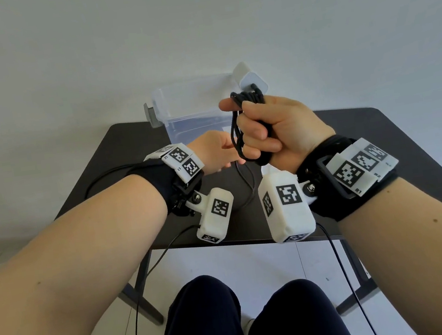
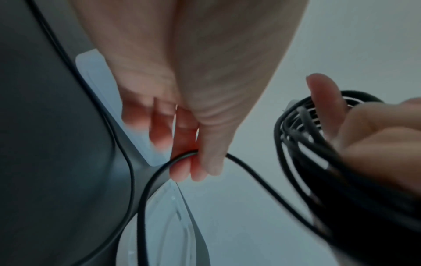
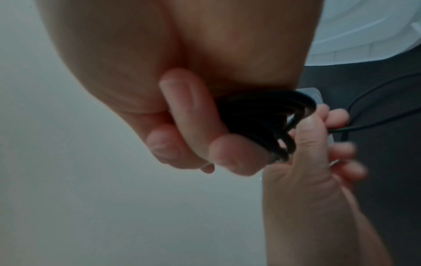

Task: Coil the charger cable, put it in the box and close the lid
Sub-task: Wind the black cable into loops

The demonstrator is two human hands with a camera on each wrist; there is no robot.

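Note:
My right hand is raised over the table and grips a bundle of black charger cable loops. The white charger brick sticks up behind its fingers. In the right wrist view the fingers curl round the coil. My left hand, just left of and below the bundle, pinches the loose strand between thumb and fingers. The strand runs from there to the coil. The clear plastic box stands open at the table's far edge, behind both hands.
The small dark table has a loose length of black cable lying on it below the hands. A grey latch sticks out on the box's left end. Thin wires hang from the wrist cameras. My knees are under the near edge.

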